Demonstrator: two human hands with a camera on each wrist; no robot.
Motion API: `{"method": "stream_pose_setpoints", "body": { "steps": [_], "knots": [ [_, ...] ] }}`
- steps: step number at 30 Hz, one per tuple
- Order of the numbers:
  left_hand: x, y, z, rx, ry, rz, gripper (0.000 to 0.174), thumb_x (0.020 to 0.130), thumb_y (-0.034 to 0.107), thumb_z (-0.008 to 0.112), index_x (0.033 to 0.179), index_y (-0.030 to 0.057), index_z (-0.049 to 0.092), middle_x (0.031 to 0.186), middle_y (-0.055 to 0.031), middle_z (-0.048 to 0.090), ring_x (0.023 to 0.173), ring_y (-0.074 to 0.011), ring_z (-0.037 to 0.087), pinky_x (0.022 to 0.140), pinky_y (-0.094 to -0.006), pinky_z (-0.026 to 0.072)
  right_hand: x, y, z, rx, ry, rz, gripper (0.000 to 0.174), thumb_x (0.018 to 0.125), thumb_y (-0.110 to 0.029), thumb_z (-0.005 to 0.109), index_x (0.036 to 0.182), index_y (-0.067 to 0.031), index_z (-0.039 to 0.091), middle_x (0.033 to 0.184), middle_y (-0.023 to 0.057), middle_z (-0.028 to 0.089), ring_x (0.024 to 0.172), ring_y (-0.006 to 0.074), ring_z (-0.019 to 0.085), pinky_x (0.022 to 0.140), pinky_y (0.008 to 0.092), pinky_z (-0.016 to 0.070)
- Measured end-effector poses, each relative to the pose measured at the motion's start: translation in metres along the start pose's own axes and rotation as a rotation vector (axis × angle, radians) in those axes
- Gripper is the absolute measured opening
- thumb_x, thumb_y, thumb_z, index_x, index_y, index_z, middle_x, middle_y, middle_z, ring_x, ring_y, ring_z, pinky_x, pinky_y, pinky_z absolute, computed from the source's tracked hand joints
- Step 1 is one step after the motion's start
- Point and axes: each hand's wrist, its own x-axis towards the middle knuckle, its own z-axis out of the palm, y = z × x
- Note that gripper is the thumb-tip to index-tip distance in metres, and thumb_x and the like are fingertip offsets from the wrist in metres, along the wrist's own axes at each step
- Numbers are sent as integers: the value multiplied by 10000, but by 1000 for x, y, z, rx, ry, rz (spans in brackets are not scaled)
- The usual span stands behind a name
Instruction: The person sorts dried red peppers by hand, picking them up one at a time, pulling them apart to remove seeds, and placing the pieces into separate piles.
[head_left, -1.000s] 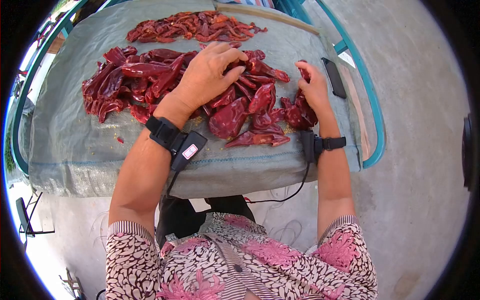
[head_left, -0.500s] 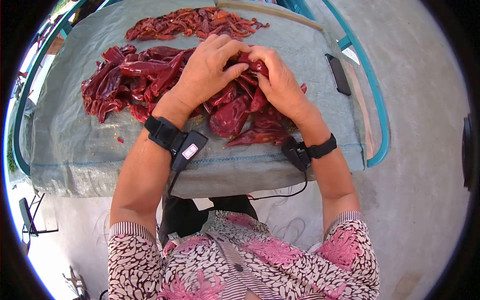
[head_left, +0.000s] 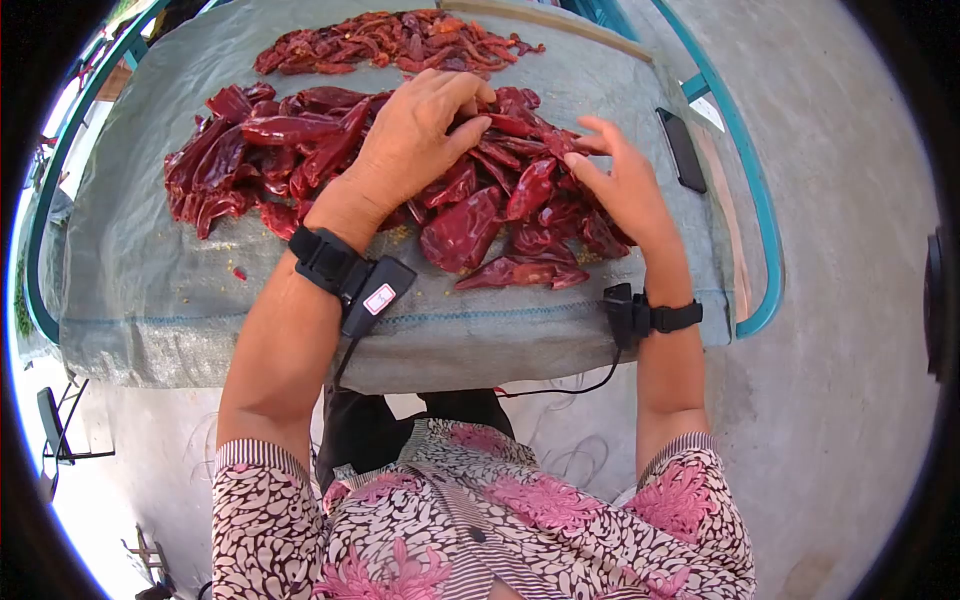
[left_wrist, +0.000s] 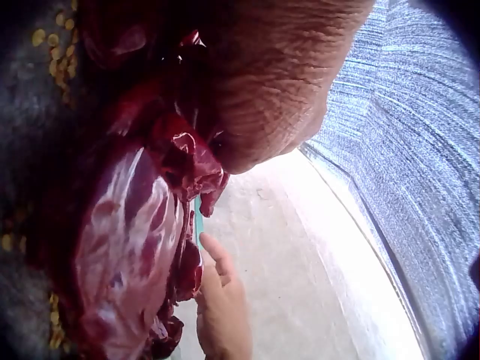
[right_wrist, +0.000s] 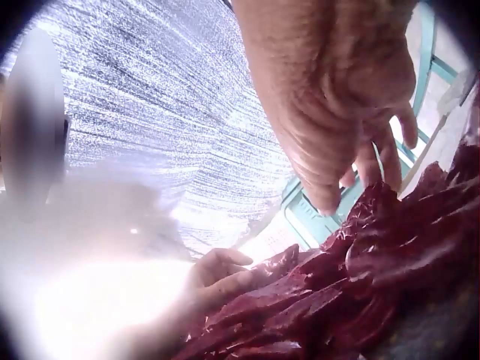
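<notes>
A heap of large, glossy dried red peppers (head_left: pixel 462 232) lies on a grey-green woven sheet (head_left: pixel 130 290). My left hand (head_left: pixel 415 125) grips peppers at the heap's far middle, thumb and forefinger curved round them; its other fingertips are hidden behind the hand. Pepper stems and shrivelled ends stick out beneath it in the left wrist view. At the heap's right edge is my right hand (head_left: pixel 625 185), its fingers spread and fairly straight, the thumb tip right at a pepper's end. The right wrist view shows those fingers (right_wrist: pixel 367 161) just over the peppers (right_wrist: pixel 360 270).
A band of smaller, brighter red dried peppers (head_left: pixel 400 42) lies behind the heap. A black phone (head_left: pixel 682 150) rests near the right edge, inside a teal metal rail (head_left: pixel 745 210). Pale seeds are scattered on the sheet. Both wrists wear strapped cameras with cables.
My right hand went from the right side of the heap to the left hand with a pepper, then drew back right and opened. The left hand stayed in place.
</notes>
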Motion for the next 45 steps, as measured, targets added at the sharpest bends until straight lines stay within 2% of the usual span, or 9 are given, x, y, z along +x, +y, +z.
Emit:
{"method": "stream_pose_setpoints", "body": {
  "steps": [3,10,13,16,19,22,28,34,45],
  "knots": [
    [0,0,-1,11,-13,13,268,887,92,767,1139,75,677,945,-74,676,954,-277,653,889,-395,531,-4,-8,1,-29,-19,-108,491,900,-258,783,1339,-84,646,1155,169,761,1124,331,717,979,408,536],
    [0,0,-2,40,-29,35,228,903,109,752,1117,64,687,1018,-100,695,1011,-308,658,918,-402,530,11,-15,-20,202,172,88,441,918,-225,766,1321,-77,666,1064,135,759,952,215,724,895,322,546],
    [0,1,-2,19,-38,13,213,909,114,747,1108,66,690,1052,-110,697,1041,-329,654,929,-414,529,20,-10,-19,332,215,-26,441,923,-194,751,1337,-72,656,1153,153,749,1038,256,719,926,348,543],
    [0,2,-4,-9,-84,-24,203,918,117,742,1109,75,691,1057,-114,694,1051,-339,653,931,-428,529,8,-3,-33,-120,99,-44,449,911,-149,734,1343,-65,648,1233,177,728,1143,306,690,981,384,528],
    [-1,0,-2,15,-80,-8,191,928,121,737,1109,81,691,1060,-116,695,1058,-345,655,927,-430,532,-3,21,-39,-76,-224,-60,449,886,-118,725,1327,-70,650,1264,183,717,1195,351,662,1005,427,515],
    [-1,-1,-1,40,-78,-10,182,937,123,727,1109,80,688,1061,-119,694,1059,-348,657,923,-433,533,-11,24,-31,-301,-285,-128,399,867,-96,714,1265,-86,678,1238,172,721,1167,350,666,964,426,522],
    [-1,-2,2,3,-31,13,140,926,148,702,1044,76,680,964,-129,668,971,-360,655,859,-460,535,-11,9,-50,-166,-219,124,251,902,-128,648,1142,-109,718,1114,133,745,1048,297,708,895,404,537],
    [-1,0,-1,0,-111,-64,166,949,117,703,1107,70,685,1070,-126,700,1034,-350,670,911,-427,535,-26,19,-59,-230,-106,98,322,915,-215,684,1225,-132,702,1141,125,747,1071,289,710,921,409,532],
    [-2,-2,-1,17,-129,-61,166,954,116,697,1110,66,675,1072,-123,705,1026,-353,680,908,-431,538,-73,5,-48,-197,-299,18,626,799,-207,802,1380,-86,604,1280,194,645,1217,379,598,1009,443,495]
  ]
}}
